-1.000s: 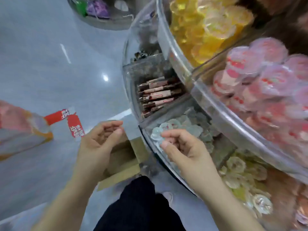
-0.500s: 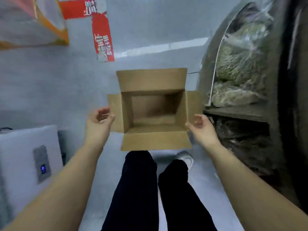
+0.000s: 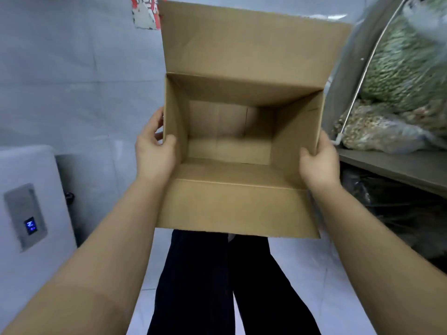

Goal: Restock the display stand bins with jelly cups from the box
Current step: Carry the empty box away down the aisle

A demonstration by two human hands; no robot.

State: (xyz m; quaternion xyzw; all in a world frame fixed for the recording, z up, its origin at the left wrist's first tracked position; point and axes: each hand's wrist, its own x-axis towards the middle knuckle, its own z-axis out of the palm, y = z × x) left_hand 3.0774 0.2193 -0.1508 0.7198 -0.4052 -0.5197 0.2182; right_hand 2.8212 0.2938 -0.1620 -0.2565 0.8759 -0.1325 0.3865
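Box (image 3: pixel 232 209) now lifted, both hands gripping, grey tiled floor (image 3: pixel 79 81)

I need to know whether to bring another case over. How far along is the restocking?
The cardboard box looks empty: only its bare bottom shows, no jelly cups inside, so the unloading looks done. In hand: the left hand and right hand grip its side walls, holding it up with flaps open. The display bins are out of view, so whether they need more cannot be told. Left: putting the box away.
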